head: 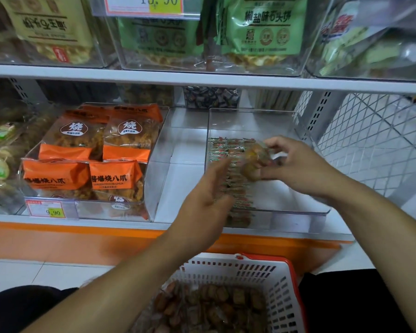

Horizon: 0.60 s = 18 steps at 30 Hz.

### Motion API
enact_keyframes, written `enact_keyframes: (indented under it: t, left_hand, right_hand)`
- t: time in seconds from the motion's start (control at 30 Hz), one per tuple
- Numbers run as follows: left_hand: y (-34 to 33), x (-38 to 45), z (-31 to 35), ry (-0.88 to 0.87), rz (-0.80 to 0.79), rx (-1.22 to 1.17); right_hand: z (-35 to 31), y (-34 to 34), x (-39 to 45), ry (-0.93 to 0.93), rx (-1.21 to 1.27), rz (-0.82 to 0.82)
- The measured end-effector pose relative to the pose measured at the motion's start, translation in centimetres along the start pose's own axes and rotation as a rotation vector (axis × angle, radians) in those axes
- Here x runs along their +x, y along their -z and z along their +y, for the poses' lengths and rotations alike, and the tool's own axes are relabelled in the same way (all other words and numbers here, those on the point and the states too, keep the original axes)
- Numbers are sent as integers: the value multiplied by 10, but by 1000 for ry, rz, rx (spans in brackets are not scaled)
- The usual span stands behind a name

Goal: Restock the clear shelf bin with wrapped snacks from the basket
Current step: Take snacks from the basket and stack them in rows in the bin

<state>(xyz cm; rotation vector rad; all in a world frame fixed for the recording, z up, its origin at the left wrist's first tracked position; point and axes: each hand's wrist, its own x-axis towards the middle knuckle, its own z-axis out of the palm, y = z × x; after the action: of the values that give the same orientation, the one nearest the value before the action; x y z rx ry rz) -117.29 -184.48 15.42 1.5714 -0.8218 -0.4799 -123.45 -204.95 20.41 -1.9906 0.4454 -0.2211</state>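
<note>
A clear shelf bin [296, 213] sits on the lower shelf at the right, with rows of small wrapped snacks [235, 155] along its left side. Over the bin, my right hand [296, 164] pinches a few brown wrapped snacks [252, 162]. My left hand [207, 195] hovers at the bin's front left corner with fingers relaxed and nothing in it. Below, a white basket [281, 287] with a red rim holds several brown wrapped snacks [209, 306].
A clear bin of orange snack bags [94, 162] stands to the left, with a price tag [46, 209] at its front. An upper shelf [202, 79] with green bagged goods overhangs. A wire mesh panel [370, 140] closes the right side.
</note>
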Motion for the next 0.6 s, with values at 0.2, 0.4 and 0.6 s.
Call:
enact_keyframes:
  t: [0.2,0.4,0.6]
  left_hand:
    - [-12,-9,-22,-148,-230,736]
    - [-18,-9,-31,-265,-259,933]
    - [-18,-8,-30,-286,-283,981]
  right_hand:
    - [50,8,42,-312,-482,-37]
    - [78,-18,65,-301,-359,43]
    - [80,-29,70,-348,-281,70]
